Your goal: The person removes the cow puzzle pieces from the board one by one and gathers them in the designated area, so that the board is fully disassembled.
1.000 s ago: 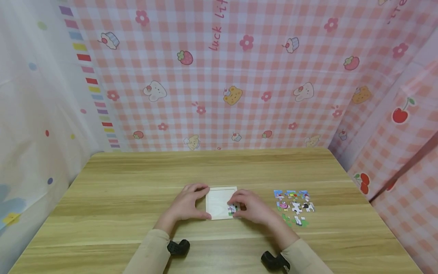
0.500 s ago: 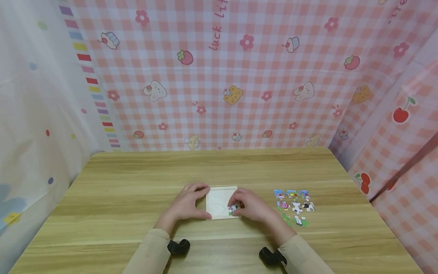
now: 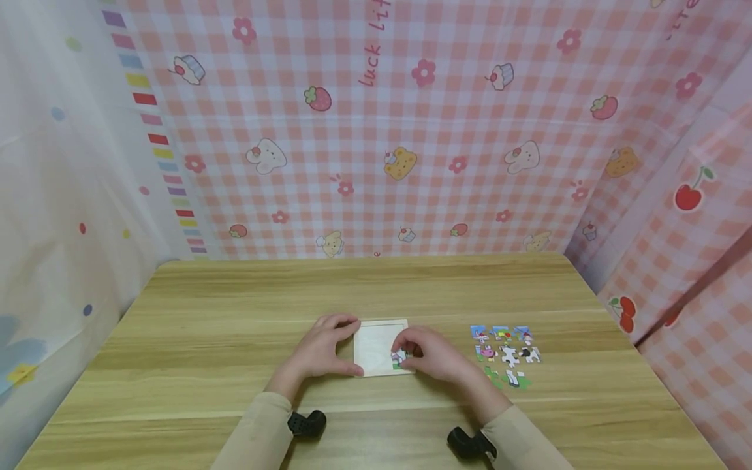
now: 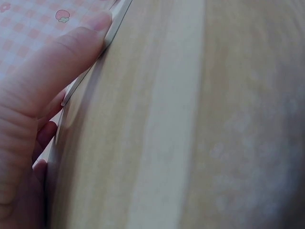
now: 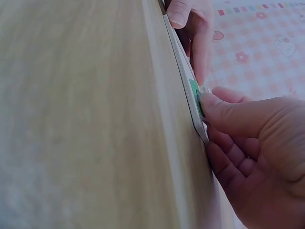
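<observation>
A small pale wooden puzzle tray [image 3: 373,346] lies flat on the table. My left hand [image 3: 320,347] holds the tray's left side, the thumb at the near corner and a finger at the far one. In the left wrist view the thumb [image 4: 71,50] touches the tray's edge. At the tray's near right corner sits a jigsaw puzzle piece [image 3: 396,364] with green and white print. My right hand [image 3: 431,354] pinches this piece with thumb and fingers, which partly cover it. The right wrist view shows the right thumb [image 5: 228,114] on the green piece [image 5: 194,88].
Several loose puzzle pieces [image 3: 509,356] are laid out in rows right of the tray. The wooden table [image 3: 235,294] ends at a pink checked cloth [image 3: 352,143] behind, with more cloth at both sides. Black wrist cameras [image 3: 308,424] hang at both sleeves.
My right hand makes only slight shifts while pinching the piece at the tray's corner. The left hand and the tray stay in place.
</observation>
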Motion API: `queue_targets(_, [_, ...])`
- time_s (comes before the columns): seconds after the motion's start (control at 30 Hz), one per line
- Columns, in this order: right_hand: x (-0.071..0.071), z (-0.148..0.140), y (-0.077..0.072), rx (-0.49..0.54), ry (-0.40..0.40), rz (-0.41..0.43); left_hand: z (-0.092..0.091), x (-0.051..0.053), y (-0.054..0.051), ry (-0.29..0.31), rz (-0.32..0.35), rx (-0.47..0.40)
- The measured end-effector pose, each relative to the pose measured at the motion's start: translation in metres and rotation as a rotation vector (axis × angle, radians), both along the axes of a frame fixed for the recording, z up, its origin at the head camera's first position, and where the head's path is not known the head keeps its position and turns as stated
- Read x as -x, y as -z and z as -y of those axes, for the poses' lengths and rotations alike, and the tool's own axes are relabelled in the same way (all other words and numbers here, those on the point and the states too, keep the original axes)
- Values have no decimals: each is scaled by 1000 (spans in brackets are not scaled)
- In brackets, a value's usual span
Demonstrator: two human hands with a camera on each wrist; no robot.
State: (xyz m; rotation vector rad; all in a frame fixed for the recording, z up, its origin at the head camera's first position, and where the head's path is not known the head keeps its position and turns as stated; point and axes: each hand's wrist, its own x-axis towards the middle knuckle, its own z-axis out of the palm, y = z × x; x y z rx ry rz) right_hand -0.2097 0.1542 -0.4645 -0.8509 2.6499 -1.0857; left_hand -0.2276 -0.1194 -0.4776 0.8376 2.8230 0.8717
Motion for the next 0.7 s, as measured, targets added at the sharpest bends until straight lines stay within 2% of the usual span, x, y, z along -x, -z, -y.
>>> queue_targets(0.33, [-2,-4,2,98,19,28,0,1,0,1,3,13])
queue_targets(0.7, [-7,-18,-2,143,35,30,0,1,0,10,-14,22])
